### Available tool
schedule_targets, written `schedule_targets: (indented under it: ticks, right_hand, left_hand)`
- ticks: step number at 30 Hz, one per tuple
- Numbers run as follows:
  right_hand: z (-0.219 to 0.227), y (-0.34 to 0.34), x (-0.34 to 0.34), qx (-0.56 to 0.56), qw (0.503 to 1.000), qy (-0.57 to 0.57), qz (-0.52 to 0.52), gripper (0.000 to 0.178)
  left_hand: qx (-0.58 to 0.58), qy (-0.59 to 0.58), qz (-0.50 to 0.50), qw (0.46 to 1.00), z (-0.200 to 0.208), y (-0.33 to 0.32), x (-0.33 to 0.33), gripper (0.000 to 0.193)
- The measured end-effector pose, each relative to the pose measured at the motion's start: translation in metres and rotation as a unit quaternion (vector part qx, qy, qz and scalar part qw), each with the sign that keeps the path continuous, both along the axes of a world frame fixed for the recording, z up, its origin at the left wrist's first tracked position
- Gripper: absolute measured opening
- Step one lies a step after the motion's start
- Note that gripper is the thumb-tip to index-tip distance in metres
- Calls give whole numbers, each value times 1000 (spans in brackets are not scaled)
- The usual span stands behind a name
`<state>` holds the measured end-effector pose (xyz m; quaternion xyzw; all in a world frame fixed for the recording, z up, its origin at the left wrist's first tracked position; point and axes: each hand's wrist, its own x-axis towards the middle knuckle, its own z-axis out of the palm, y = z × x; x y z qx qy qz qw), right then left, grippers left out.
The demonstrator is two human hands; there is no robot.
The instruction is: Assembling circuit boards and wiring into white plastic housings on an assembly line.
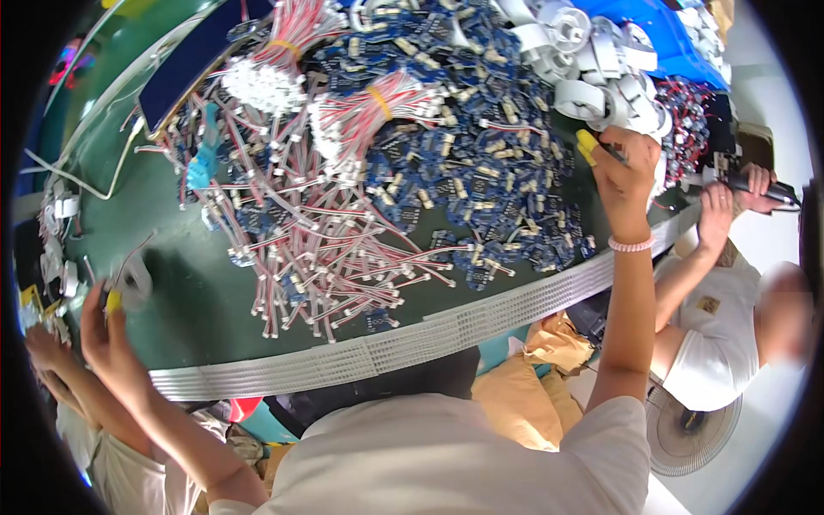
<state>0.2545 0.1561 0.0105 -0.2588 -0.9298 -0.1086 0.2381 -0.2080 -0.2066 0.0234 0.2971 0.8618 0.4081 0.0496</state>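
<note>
My left hand (116,343) is at the left table edge, its fingers apart, with a yellow cover on one tip. Just beyond its fingertips is a blurred white ring-shaped plastic part (135,283) with a thin wire. My right hand (627,172) reaches the far right, at a pile of white plastic ring parts (588,51). Its yellow-tipped thumb is spread away from the bent fingers, whose tips meet the pile; nothing is plainly gripped.
Red-and-white connector cables (326,249) and blue circuit boards (481,172) cover the table's middle. A blue bin (618,30) stands behind the rings. A white ridged strip (412,339) edges the table. Co-workers' hands (51,365) show left; another person holds a black tool (764,189) right.
</note>
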Motion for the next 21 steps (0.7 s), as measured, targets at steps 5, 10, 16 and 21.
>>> schedule_targets:
  ticks: [5, 10, 16, 21]
  right_hand:
    - [-11, 1, -13, -147, 972, 182, -2, 17]
    - [24, -47, -53, -403, 858, 318, -21, 17]
    - [23, -93, -82, -605, 694, 388, 33, 30]
    - [25, -99, -87, -569, 750, 335, -34, 17]
  left_hand:
    - [-2, 270, -177, 946, 10, 88, 88, 39]
    - [112, 110, -490, 857, 3, 156, 155, 32]
    - [-70, 125, -505, 851, -10, 191, 183, 29]
    - [89, 1, -468, 879, -1, 167, 168, 23]
